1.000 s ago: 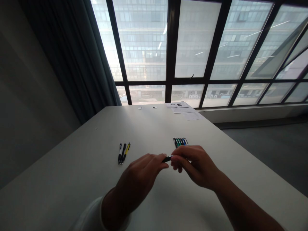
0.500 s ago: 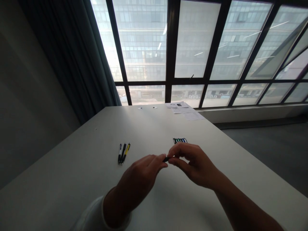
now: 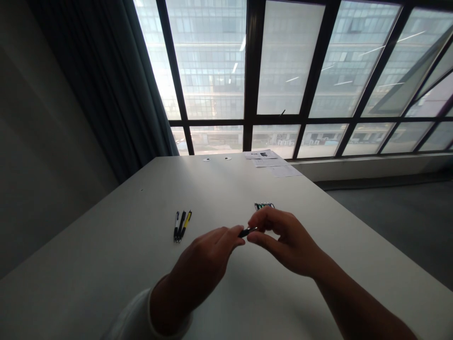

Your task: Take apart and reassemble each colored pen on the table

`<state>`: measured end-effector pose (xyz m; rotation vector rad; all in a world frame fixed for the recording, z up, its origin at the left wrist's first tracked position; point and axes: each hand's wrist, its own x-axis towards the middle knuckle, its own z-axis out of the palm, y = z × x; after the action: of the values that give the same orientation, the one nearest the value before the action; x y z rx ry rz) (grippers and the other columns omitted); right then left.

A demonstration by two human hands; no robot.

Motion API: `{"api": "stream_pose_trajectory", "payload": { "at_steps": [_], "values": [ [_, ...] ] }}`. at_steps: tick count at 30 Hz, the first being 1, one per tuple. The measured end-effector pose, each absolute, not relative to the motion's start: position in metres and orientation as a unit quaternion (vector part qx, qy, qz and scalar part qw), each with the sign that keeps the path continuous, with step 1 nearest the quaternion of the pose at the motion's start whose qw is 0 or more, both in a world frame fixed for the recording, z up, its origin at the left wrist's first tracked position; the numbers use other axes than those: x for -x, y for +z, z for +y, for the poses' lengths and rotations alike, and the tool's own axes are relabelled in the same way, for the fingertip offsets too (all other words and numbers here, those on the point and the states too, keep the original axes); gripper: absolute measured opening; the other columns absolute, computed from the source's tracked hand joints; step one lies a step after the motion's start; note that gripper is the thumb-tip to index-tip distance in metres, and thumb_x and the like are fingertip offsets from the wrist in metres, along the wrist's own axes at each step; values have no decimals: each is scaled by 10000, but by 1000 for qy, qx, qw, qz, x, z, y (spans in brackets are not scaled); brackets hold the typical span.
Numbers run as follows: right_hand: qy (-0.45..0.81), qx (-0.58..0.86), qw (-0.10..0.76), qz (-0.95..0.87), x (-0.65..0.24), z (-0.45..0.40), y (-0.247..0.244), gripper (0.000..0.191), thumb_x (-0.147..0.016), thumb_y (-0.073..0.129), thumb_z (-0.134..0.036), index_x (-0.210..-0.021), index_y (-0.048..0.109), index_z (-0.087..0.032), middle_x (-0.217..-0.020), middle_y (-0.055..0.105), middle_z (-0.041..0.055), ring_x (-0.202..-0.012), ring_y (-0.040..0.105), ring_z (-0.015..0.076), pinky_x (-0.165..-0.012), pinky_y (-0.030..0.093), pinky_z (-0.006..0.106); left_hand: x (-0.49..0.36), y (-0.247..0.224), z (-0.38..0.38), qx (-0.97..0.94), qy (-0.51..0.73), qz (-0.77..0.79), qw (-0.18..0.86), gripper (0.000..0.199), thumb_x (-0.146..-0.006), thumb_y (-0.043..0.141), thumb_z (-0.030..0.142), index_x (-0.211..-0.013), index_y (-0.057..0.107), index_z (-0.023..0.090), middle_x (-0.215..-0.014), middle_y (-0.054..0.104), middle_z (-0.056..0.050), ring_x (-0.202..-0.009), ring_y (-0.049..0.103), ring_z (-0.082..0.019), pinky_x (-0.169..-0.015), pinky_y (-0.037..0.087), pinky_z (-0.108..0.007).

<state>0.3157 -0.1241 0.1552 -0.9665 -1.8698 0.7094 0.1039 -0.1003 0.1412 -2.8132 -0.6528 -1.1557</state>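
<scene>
Head view: dark pen pinched over the white table

A dark pen sits crosswise in the air above the table, between the two hands, with only a short black stretch and a pale glint showing. The right hand grips its right end between thumb and forefinger, its other fingers curled. The left hand reaches in from the other side with fingers loosely extended; their tips lie at the pen's left end, but whether they touch it cannot be told.

Beyond the right hand, a row of pens with green and blue barrels lies partly hidden behind its fingers. Left of the hands lie three pens side by side, one yellow. Sheets of paper lie at the table's far edge, below a large window.
</scene>
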Motion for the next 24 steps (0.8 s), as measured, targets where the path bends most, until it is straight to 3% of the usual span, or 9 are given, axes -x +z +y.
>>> {"api": "stream_pose_trajectory", "payload": {
  "at_steps": [3, 8, 16, 19, 24],
  "values": [
    [271, 383, 444, -764, -316, -124, 156, 103, -936, 626, -269, -882, 635, -181, -751, 633, 12, -670, 581, 132, -605, 502, 273, -104, 141, -101, 905, -368, -214, 19, 186, -987, 503, 192, -1132, 594, 119, -865, 734, -72, -743, 713, -163, -647, 605, -263],
    [240, 312, 472, -789, -317, -124, 157, 80, -912, 615, -130, -878, 646, -196, -929, 683, 54, -854, 634, 165, -738, 530, 311, -105, 141, -100, 904, -370, -214, 13, 178, -996, 484, 194, -1128, 588, 134, -873, 731, -68, -742, 706, -155, -662, 599, -258],
    [258, 311, 487, -775, -317, -124, 154, 67, -911, 632, -160, -957, 646, -207, -948, 680, 54, -868, 637, 172, -744, 548, 322, -104, 141, -101, 907, -362, -214, -3, 186, -1002, 465, 193, -1130, 585, 130, -837, 711, -61, -704, 683, -149, -646, 586, -258],
    [294, 334, 463, -766, -317, -124, 155, 176, -870, 712, -234, -1029, 646, -203, -989, 681, 52, -856, 644, 166, -726, 556, 306, -103, 140, -101, 908, -359, -216, 7, 193, -1005, 464, 207, -1141, 575, 128, -831, 705, -58, -689, 674, -148, -622, 574, -256],
    [274, 391, 434, -764, -316, -123, 157, 112, -917, 658, -290, -915, 674, -179, -776, 663, 11, -676, 600, 127, -591, 491, 256, -104, 139, -100, 907, -359, -219, 15, 187, -1006, 458, 209, -1126, 578, 132, -830, 703, -53, -686, 668, -152, -604, 554, -253]
  ]
}}
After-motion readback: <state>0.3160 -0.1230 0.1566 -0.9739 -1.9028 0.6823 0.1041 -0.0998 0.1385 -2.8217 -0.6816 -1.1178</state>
